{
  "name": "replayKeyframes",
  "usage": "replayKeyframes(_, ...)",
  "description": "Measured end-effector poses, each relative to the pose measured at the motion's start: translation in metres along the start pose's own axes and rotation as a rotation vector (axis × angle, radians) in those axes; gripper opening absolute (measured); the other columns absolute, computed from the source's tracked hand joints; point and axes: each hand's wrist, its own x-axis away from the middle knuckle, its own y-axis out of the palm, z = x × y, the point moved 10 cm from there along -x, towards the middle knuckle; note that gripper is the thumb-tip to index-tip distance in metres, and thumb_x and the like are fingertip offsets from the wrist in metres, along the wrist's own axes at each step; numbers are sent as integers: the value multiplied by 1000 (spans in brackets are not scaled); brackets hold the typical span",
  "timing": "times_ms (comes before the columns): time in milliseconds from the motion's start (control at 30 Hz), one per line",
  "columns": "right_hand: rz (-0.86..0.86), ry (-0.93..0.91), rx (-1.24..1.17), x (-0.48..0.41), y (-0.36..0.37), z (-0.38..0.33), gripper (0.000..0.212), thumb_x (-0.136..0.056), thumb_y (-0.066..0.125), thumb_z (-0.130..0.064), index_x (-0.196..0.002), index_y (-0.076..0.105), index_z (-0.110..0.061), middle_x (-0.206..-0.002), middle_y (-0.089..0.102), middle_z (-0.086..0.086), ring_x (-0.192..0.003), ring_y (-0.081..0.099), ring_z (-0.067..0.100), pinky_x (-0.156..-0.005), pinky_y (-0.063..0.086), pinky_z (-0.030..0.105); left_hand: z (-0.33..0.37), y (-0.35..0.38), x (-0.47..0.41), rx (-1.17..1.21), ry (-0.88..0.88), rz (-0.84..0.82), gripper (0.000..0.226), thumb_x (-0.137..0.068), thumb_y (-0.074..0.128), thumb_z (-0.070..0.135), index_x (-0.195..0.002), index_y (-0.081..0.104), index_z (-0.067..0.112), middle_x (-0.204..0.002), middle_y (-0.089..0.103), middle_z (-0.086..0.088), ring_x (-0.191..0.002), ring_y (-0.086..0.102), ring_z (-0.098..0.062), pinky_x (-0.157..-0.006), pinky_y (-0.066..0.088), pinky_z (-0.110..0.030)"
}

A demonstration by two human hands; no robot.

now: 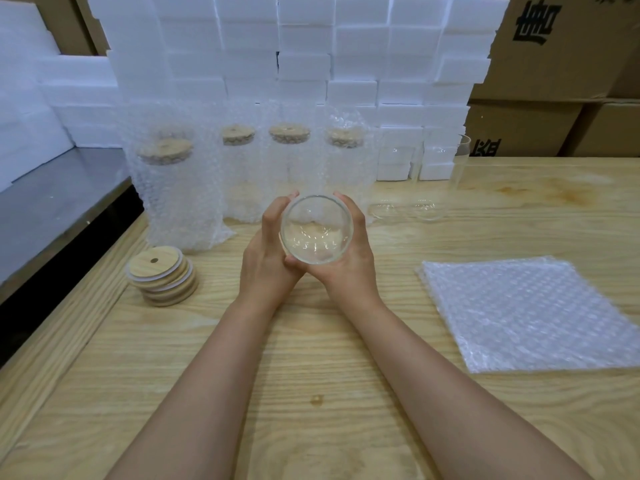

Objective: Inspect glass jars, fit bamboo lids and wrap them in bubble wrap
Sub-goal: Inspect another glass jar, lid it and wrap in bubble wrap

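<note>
Bench (311, 375), left to right. Bamboo lids (156, 268): loose stack near left edge. Wrapped jars (183, 195): row toward far edge, lidded, nothing visible inside. Left hand (266, 258) and right hand (356, 258): fingers (275, 211) curled round glass jar (316, 230), held mid-bench, end-on to the camera, empty, unlidded. Inspection step, judged: turn slowly, check rim and base for chips, keep low over the bench. Bare jars (429, 188): right of the row, empty, unlidded. Bubble wrap sheets (526, 313): flat near right edge
</note>
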Motion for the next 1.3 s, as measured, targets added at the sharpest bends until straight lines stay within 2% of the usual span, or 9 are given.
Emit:
replayKeyframes(100,14,-21,22,3,-3,-5,100,-54,93,-23,-129,31,-44,-140,43,-6,-129,41,8,-104,39,24,-12,7,0,-15,-101,-37,78,-69,84,21,-135,44,14,-114,24,59,-72,51,-11,-62,39,-25)
replayKeyframes(200,22,-21,39,4,-5,-8,99,-53,92,-31,-129,31,-47,-138,39,-9,-127,34,8,-105,40,35,-11,11,0,4,-106,-99,82,-68,84,35,-137,47,13,-135,36,30,-81,46,-2,-67,37,-18)
replayKeyframes(333,41,21,36,4,-7,-2,97,-52,91,-38,-126,30,-53,-132,37,-14,-120,30,4,-96,27,6,-3,9,0,120,-94,-111,92,-63,76,52,-137,45,7,-125,25,57,-104,54,-4,-75,40,-7)
replayKeyframes(433,53,52,22,3,-9,1,93,-54,90,-38,-123,30,-54,-131,41,-12,-120,33,5,-93,25,2,1,9,1,153,-80,-131,94,-64,69,55,-140,35,11,-136,47,28,-113,60,-13,-83,47,-26)
replayKeyframes(667,50,169,-101,3,-9,13,95,-54,89,-42,-135,40,-34,-130,51,-14,-123,44,0,-101,45,41,2,12,0,107,-58,-144,97,-66,87,22,-145,31,19,-130,54,0,-118,50,-14,-103,42,-44)
replayKeyframes(833,26,169,-113,3,-5,22,93,-54,92,-32,-130,37,-33,-113,48,-41,-108,42,-26,-92,42,12,0,8,0,49,15,-92,97,-67,85,14,-141,26,35,-130,40,15,-112,34,9,-93,36,-24)
replayKeyframes(967,6,138,-82,3,-2,20,96,-50,94,-26,-127,36,-27,-108,46,-42,-100,41,-31,-81,32,-3,-11,11,1,48,-51,-97,86,-77,73,14,-136,22,50,-138,44,15,-109,48,-3,-78,37,-14)
replayKeyframes(1133,-2,90,7,3,-1,7,102,-50,94,-29,-131,33,-25,-121,45,-25,-104,49,-12,-79,36,-2,-4,7,1,126,-39,-88,68,-84,66,33,-133,21,45,-135,48,7,-96,59,-19,-70,44,-29)
replayKeyframes(1300,13,36,48,5,-2,-1,102,-53,93,-28,-136,34,-25,-138,48,-5,-120,51,11,-95,43,20,-3,13,-1,80,-65,-105,72,-78,72,29,-136,33,11,-125,16,53,-82,45,-1,-64,47,-26)
